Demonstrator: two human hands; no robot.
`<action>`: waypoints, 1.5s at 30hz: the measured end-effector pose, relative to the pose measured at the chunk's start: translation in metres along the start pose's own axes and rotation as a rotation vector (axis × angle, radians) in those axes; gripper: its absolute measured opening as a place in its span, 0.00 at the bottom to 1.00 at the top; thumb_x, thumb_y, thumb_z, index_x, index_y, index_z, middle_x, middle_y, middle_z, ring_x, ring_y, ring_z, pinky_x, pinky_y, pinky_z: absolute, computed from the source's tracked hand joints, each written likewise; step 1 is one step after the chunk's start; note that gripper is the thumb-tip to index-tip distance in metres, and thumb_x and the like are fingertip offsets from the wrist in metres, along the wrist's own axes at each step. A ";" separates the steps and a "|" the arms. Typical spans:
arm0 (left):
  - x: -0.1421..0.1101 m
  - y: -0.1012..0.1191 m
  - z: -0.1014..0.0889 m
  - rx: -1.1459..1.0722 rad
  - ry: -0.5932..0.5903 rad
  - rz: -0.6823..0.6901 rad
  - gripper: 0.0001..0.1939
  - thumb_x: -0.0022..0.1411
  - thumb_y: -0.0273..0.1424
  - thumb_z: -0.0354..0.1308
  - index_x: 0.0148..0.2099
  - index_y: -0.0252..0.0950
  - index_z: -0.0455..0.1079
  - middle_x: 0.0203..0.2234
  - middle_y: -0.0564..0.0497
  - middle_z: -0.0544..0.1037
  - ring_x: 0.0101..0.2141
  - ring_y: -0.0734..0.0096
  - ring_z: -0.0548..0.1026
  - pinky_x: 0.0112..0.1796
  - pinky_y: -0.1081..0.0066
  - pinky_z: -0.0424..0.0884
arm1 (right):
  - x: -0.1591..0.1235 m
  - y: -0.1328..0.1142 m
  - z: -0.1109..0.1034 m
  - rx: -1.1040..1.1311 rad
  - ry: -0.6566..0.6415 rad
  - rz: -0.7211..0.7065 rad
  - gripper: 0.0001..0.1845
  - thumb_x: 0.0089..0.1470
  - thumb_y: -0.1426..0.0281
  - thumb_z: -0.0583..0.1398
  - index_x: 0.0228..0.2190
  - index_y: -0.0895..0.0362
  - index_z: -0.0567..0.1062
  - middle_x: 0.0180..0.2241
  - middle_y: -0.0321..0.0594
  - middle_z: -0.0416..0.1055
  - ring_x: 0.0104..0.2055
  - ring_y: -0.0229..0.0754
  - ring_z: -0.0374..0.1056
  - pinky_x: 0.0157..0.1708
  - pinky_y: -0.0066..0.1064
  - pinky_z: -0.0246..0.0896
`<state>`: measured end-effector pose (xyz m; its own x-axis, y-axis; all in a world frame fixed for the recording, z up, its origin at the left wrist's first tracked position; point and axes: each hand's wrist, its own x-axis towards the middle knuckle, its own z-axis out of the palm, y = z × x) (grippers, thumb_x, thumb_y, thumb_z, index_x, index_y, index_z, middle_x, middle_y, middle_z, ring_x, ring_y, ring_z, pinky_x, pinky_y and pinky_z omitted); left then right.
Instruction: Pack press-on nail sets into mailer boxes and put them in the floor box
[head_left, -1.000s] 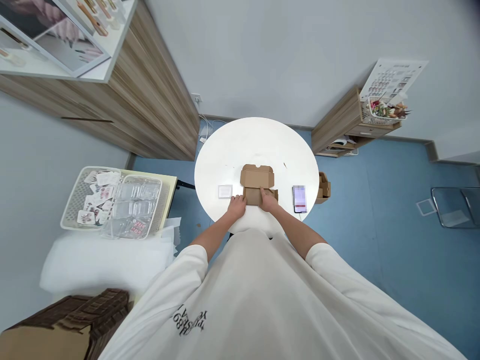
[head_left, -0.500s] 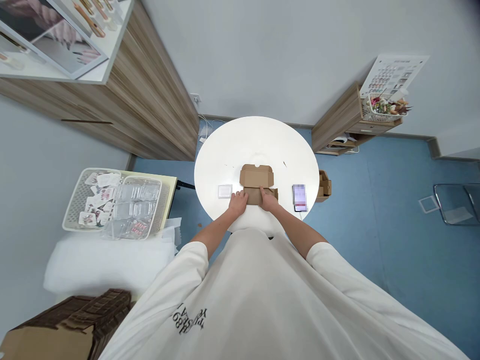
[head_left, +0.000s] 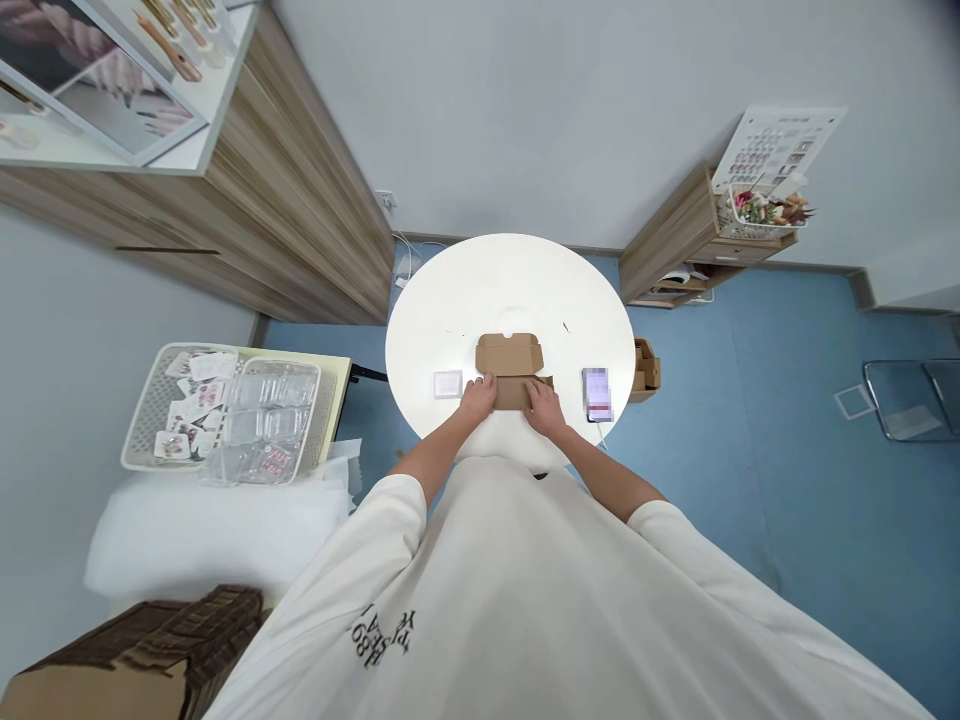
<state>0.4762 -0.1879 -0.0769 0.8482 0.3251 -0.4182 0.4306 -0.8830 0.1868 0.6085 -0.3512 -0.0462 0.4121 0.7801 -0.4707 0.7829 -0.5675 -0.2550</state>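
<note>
A small brown cardboard box [head_left: 511, 393], partly folded, lies near the front edge of the round white table [head_left: 517, 285]. Its lid flap points away from me. My left hand [head_left: 478, 397] grips the box's left end, fingers curled over the side wall. At the right end my right hand [head_left: 545, 408] holds the wall and a side flap, with the fingertips on the cardboard. Left of the box lies a flat clear case [head_left: 448, 384]. On the right is a phone [head_left: 598, 393] with its screen lit and a cable attached.
Two white baskets [head_left: 142, 430] with cards and clear plastic packs stand on a side table at left. Below them are white wrapping [head_left: 210, 535] and stacked flat cardboard [head_left: 112, 670]. Open cardboard boxes [head_left: 646, 370] stand beyond the table's right edge.
My right hand has shifted from lying over the box's right part to its right end, fingers now on the side flap. My left hand stays on the left end.
</note>
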 end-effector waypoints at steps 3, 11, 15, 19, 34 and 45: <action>0.001 0.000 0.000 0.019 -0.005 0.003 0.46 0.57 0.28 0.67 0.72 0.36 0.49 0.62 0.33 0.62 0.55 0.46 0.69 0.51 0.57 0.63 | -0.017 0.019 0.004 -0.021 0.145 0.126 0.39 0.61 0.70 0.53 0.71 0.53 0.49 0.72 0.51 0.43 0.70 0.58 0.43 0.65 0.49 0.45; 0.001 0.001 0.001 0.028 -0.015 -0.004 0.45 0.56 0.28 0.68 0.71 0.35 0.51 0.62 0.33 0.62 0.53 0.46 0.69 0.50 0.58 0.64 | 0.003 0.040 0.005 0.095 0.019 0.228 0.39 0.61 0.69 0.55 0.70 0.51 0.50 0.69 0.53 0.46 0.62 0.56 0.59 0.55 0.42 0.61; 0.000 0.003 -0.001 0.016 -0.031 -0.020 0.46 0.57 0.27 0.68 0.71 0.35 0.50 0.62 0.33 0.61 0.53 0.47 0.70 0.50 0.58 0.64 | 0.016 0.034 0.005 0.142 -0.020 0.229 0.34 0.61 0.69 0.56 0.67 0.51 0.57 0.66 0.52 0.54 0.60 0.53 0.62 0.52 0.39 0.64; 0.000 0.004 -0.003 0.025 -0.031 -0.022 0.45 0.58 0.28 0.67 0.72 0.38 0.49 0.62 0.34 0.62 0.53 0.47 0.70 0.49 0.58 0.65 | 0.017 0.028 0.001 0.199 0.010 0.227 0.31 0.61 0.75 0.53 0.65 0.52 0.60 0.60 0.50 0.60 0.54 0.49 0.67 0.49 0.36 0.65; 0.000 0.003 -0.003 -0.007 -0.010 -0.016 0.45 0.57 0.27 0.67 0.71 0.38 0.49 0.61 0.34 0.63 0.54 0.47 0.71 0.50 0.57 0.65 | 0.000 0.006 0.005 0.199 0.092 0.018 0.25 0.68 0.64 0.51 0.63 0.56 0.61 0.62 0.50 0.60 0.60 0.46 0.62 0.56 0.34 0.60; 0.001 0.001 0.000 0.012 0.007 -0.006 0.46 0.55 0.26 0.68 0.71 0.36 0.51 0.60 0.34 0.64 0.52 0.48 0.71 0.49 0.58 0.65 | 0.008 0.000 0.007 -0.202 -0.082 -0.023 0.22 0.69 0.63 0.49 0.52 0.63 0.73 0.53 0.58 0.66 0.56 0.57 0.61 0.54 0.45 0.57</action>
<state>0.4771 -0.1888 -0.0773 0.8476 0.3331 -0.4130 0.4322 -0.8850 0.1732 0.6082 -0.3468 -0.0558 0.3602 0.7636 -0.5359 0.8727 -0.4788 -0.0957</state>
